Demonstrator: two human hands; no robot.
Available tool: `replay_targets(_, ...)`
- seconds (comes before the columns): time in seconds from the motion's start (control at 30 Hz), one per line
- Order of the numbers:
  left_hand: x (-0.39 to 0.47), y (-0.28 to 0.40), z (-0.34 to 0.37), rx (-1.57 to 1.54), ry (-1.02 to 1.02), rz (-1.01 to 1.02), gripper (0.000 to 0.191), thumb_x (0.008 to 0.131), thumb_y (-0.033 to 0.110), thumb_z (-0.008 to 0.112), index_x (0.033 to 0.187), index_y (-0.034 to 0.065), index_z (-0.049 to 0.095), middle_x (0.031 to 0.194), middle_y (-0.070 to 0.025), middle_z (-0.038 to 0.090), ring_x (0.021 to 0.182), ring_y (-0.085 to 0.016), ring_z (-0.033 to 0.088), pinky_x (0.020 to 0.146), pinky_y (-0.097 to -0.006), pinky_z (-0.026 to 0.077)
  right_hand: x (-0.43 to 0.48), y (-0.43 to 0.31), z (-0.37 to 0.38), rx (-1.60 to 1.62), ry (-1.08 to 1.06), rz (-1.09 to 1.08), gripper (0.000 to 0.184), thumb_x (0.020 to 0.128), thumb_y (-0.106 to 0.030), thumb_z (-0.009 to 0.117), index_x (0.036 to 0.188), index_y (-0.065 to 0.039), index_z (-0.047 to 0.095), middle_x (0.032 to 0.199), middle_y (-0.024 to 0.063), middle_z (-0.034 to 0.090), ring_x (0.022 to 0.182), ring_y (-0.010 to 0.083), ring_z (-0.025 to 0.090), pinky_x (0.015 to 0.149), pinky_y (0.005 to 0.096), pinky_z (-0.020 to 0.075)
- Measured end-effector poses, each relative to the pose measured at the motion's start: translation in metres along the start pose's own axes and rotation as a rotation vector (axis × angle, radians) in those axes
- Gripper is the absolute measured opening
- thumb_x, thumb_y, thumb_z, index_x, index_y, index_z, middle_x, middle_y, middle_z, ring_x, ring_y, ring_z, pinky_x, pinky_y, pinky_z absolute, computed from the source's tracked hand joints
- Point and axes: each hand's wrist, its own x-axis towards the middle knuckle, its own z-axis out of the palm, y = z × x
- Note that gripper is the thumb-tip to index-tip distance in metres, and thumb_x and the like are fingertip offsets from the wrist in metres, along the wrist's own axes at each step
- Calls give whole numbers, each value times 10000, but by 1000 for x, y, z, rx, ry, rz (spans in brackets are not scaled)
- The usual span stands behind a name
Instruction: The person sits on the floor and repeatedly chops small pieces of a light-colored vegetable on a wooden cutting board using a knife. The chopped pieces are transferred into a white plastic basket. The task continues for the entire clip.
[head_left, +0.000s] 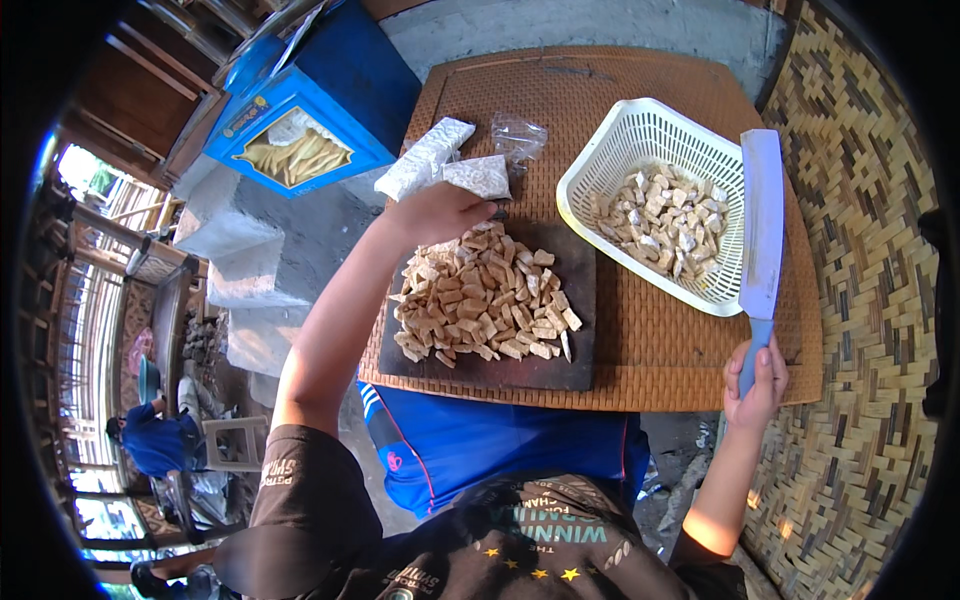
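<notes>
Many short, light-brown cut pieces of food lie heaped on a dark cutting board in front of me. Over the heap's far edge is my left hand, close to two clear packets of white material; whether its fingers hold anything is hidden. My right hand grips the blue handle of a large knife, its broad blade pointing away from me beside a white plastic basket. Inside the basket lie more cut pieces, some whitish.
The woven-pattern table meets a woven bamboo wall at the right. A blue container with a window stands at the far left, near an empty clear plastic bag. Another person sits in the distance at left.
</notes>
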Motion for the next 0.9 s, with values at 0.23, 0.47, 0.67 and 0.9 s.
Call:
replay_targets(0.23,-27,3,5,-129,-73,-143,727,1240,678,517,1526,69,791,1213,-234,858,1138,-368,814,1050,-464,595,2,0,-2,-18,-64,-9,672,1223,-373,663,1677,112,562,867,82,642,557,56,404,483,233,294)
replay_targets(0.47,-18,4,6,-156,-147,-164,884,1172,839,468,1586,120,773,1368,-240,849,1290,-420,805,1175,-490,570,0,2,-3,-4,-74,-33,699,1222,-373,669,1699,122,543,864,90,649,555,57,403,485,234,291)
replay_targets(0.67,-14,5,-4,-167,-273,-152,962,1143,902,432,1697,157,684,1590,-210,767,1504,-377,705,1288,-456,508,-1,-1,0,19,-85,-39,698,1219,-368,674,1698,124,550,859,95,663,565,54,410,490,232,296)
replay_targets(0.9,-1,37,-21,-94,-78,52,779,1187,730,551,1655,128,708,1554,-177,793,1468,-354,727,1255,-451,534,-1,-3,4,2,-72,-11,697,1209,-360,694,1689,128,562,867,89,680,567,51,414,489,229,303)
